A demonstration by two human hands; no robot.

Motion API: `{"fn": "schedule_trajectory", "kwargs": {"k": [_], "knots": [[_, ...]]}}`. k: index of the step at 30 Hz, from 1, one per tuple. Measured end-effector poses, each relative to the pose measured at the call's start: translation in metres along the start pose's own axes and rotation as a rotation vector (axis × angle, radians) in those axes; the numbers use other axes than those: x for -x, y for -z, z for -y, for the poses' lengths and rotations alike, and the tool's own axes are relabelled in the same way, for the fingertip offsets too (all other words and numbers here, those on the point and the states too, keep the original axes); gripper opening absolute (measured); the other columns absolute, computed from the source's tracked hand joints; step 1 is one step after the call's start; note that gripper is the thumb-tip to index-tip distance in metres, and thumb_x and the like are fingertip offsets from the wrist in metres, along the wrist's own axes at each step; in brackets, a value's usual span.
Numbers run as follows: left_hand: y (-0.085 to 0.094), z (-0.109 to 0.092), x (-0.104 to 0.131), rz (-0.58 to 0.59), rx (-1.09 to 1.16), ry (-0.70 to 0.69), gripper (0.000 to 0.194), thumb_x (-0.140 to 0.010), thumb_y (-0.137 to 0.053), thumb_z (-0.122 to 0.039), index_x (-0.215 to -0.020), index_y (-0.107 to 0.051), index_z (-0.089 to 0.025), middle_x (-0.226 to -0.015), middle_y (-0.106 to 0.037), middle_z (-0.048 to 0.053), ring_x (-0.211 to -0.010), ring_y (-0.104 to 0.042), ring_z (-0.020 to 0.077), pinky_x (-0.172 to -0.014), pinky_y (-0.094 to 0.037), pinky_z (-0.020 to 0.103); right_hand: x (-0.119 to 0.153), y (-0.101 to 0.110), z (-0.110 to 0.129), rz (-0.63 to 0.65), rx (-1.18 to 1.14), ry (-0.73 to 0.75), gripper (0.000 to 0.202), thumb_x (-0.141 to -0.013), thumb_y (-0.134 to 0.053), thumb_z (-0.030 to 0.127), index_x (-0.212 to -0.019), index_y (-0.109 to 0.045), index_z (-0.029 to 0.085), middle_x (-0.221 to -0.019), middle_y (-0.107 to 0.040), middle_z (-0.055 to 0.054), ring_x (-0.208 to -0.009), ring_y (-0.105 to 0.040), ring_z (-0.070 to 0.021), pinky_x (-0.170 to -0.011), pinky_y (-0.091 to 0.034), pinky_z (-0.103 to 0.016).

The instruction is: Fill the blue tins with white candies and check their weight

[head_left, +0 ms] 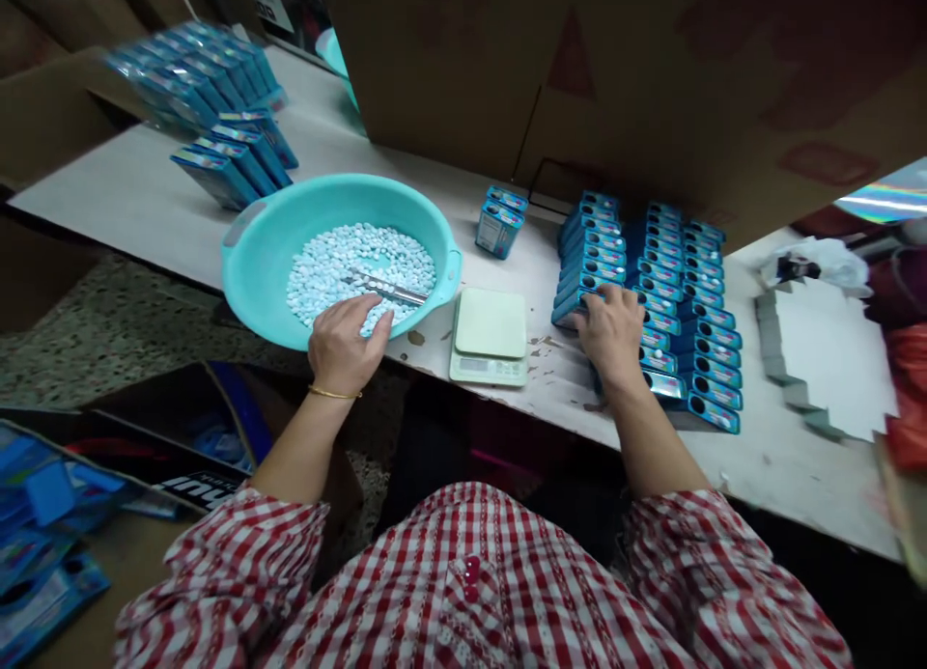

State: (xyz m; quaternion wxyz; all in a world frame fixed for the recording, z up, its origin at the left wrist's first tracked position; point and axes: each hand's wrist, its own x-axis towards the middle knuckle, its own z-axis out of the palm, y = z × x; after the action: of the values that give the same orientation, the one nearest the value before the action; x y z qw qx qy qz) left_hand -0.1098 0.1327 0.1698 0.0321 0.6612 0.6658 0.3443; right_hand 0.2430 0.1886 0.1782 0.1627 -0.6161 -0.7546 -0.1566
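Note:
A turquoise basin (261, 302) holds many small pale pieces (325, 264) and a metal utensil (395, 290). Over its near rim is my left hand (349, 346), thumb apart from the fingers; its fingertips reach down by the pieces, and no object shows in it. My right hand (612, 331) has its fingers on a blue box (572, 307) at the front of the left row of open-topped boxes. More rows of blue boxes (714, 370) stand to the right of that hand. Between the hands lies a pale green scale (491, 323) with nothing on its plate.
Two blue boxes (499, 223) stand behind the scale. Wrapped blue boxes (199, 75) and several loose ones (232, 167) are at the back left. A large cardboard carton (615, 80) borders the table's back. White flat cartons (832, 360) lie at the right. Blue items fill a box below left.

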Motion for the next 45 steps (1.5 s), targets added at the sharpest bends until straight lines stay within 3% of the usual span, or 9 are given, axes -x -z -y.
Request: {"fn": "schedule_trajectory", "kwargs": {"k": [5, 11, 15, 20, 28, 33, 35, 38, 45], "knots": [[0.003, 0.003, -0.007, -0.019, 0.097, 0.113, 0.034, -0.087, -0.043, -0.040, -0.095, -0.067, -0.017, -0.094, -0.070, 0.008, -0.087, -0.064, 0.0195, -0.081, -0.046, 0.029, 0.009, 0.007, -0.008, 0.049, 0.125, 0.129, 0.019, -0.085, -0.047, 0.020, -0.082, -0.065, 0.020, -0.114, -0.057, -0.010, -0.100, -0.046, -0.0263, -0.079, -0.036, -0.041], [0.003, 0.007, -0.013, 0.012, 0.186, 0.201, 0.037, -0.086, -0.044, -0.042, -0.097, -0.067, -0.015, -0.089, -0.070, 0.007, -0.077, -0.064, 0.0159, -0.071, -0.045, 0.024, 0.002, 0.044, 0.066, 0.169, 0.045, 0.488, 0.019, -0.089, -0.047, 0.028, -0.092, -0.064, 0.020, -0.110, -0.060, -0.011, -0.089, -0.050, -0.0246, -0.074, -0.037, -0.038], [0.006, 0.004, -0.012, 0.069, 0.121, 0.209, 0.037, -0.083, -0.046, -0.042, -0.096, -0.069, -0.015, -0.089, -0.071, 0.007, -0.074, -0.064, 0.0164, -0.070, -0.045, 0.024, 0.000, 0.043, 0.096, 0.245, -0.035, 0.549, 0.020, -0.088, -0.048, 0.026, -0.099, -0.064, 0.020, -0.111, -0.062, -0.012, -0.089, -0.054, -0.0249, -0.074, -0.040, -0.038], [0.011, 0.020, -0.028, 0.301, -0.064, 0.144, 0.036, -0.081, -0.048, -0.040, -0.101, -0.068, -0.018, -0.094, -0.071, 0.007, -0.083, -0.064, 0.0206, -0.077, -0.046, 0.028, 0.018, 0.045, 0.062, 0.105, -0.290, 0.348, 0.037, -0.086, -0.054, 0.036, -0.119, -0.057, 0.021, -0.120, -0.061, -0.010, -0.104, -0.056, -0.0247, -0.087, -0.044, -0.040], [-0.018, 0.066, -0.077, 0.887, -0.445, 0.045, 0.070, -0.061, -0.066, -0.037, -0.127, -0.053, -0.015, -0.124, -0.056, 0.016, -0.105, -0.057, 0.0295, -0.088, -0.044, 0.036, 0.082, 0.048, 0.018, -0.022, -0.502, 0.042, 0.019, -0.087, -0.054, 0.030, -0.096, -0.068, 0.021, -0.094, -0.071, -0.006, -0.090, -0.066, -0.0200, -0.081, -0.051, -0.035], [-0.028, 0.063, -0.080, 1.021, -0.394, 0.053, 0.043, -0.058, -0.064, -0.022, -0.100, -0.066, -0.016, -0.098, -0.065, 0.010, -0.091, -0.061, 0.0258, -0.081, -0.044, 0.032, 0.095, 0.038, 0.017, 0.008, -0.541, 0.046, 0.017, -0.086, -0.054, 0.029, -0.093, -0.068, 0.022, -0.091, -0.072, -0.005, -0.088, -0.067, -0.0188, -0.081, -0.052, -0.035], [-0.027, 0.058, -0.081, 1.005, -0.299, 0.126, 0.023, -0.058, -0.064, -0.017, -0.080, -0.067, -0.017, -0.081, -0.065, 0.005, -0.090, -0.059, 0.0248, -0.084, -0.042, 0.032, 0.094, 0.036, 0.017, -0.002, -0.544, 0.051, 0.017, -0.086, -0.055, 0.028, -0.093, -0.068, 0.021, -0.090, -0.072, -0.005, -0.086, -0.067, -0.0188, -0.080, -0.052, -0.034], [-0.019, 0.051, -0.080, 0.802, 0.048, 0.386, 0.009, -0.062, -0.067, -0.011, -0.062, -0.060, -0.016, -0.065, -0.058, 0.001, -0.087, -0.057, 0.0220, -0.086, -0.039, 0.033, 0.091, 0.034, 0.016, 0.003, -0.546, 0.045, 0.016, -0.086, -0.055, 0.028, -0.092, -0.068, 0.022, -0.089, -0.073, -0.005, -0.086, -0.067, -0.0189, -0.080, -0.052, -0.035], [0.016, 0.045, -0.082, 0.309, 1.250, 0.780, 0.017, -0.093, -0.040, -0.015, -0.080, -0.051, -0.018, -0.080, -0.060, 0.002, -0.078, -0.049, 0.0084, -0.074, -0.040, 0.021, 0.085, 0.033, 0.023, 0.012, -0.633, -0.003, 0.014, -0.084, -0.057, 0.027, -0.088, -0.070, 0.023, -0.085, -0.072, -0.004, -0.084, -0.068, -0.0187, -0.082, -0.052, -0.035]]}}
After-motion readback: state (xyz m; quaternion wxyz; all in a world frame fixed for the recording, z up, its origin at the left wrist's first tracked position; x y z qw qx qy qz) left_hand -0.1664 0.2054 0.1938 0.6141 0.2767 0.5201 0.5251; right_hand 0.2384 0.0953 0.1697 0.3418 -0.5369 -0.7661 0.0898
